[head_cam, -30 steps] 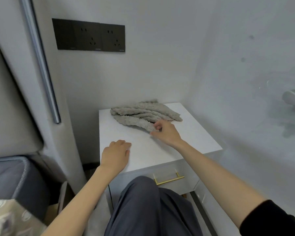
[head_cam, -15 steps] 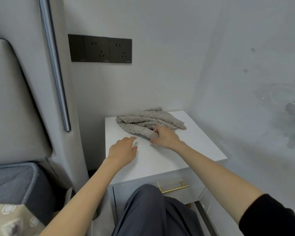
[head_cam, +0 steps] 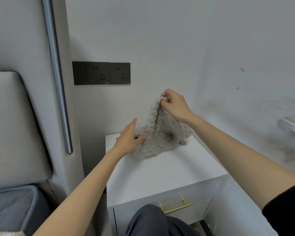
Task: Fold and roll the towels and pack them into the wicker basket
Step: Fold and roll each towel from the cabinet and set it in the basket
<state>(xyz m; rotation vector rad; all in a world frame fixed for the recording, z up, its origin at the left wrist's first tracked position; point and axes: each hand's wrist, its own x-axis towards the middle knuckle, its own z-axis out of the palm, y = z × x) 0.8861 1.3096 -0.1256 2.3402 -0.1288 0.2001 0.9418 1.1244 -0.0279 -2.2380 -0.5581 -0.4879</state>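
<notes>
A fluffy grey towel [head_cam: 157, 135] hangs partly lifted over the back of the white bedside cabinet [head_cam: 162, 174]. My right hand [head_cam: 174, 105] pinches its top corner and holds it up near the wall. My left hand [head_cam: 129, 138] is at the towel's lower left edge, fingers stretched out, thumb against the fabric; whether it grips is unclear. The towel's lower part still rests on the cabinet top. No wicker basket is in view.
The cabinet stands in a corner, with walls behind and to the right. A black socket panel [head_cam: 101, 73] is on the back wall. A padded headboard [head_cam: 15, 126] and bed edge [head_cam: 12, 206] are on the left. A gold drawer handle [head_cam: 176, 207] sits above my knee [head_cam: 152, 220].
My right hand has lifted the towel's corner up off the cabinet, so the bunched towel now hangs open. My left hand moved forward from the cabinet top to the towel's left edge.
</notes>
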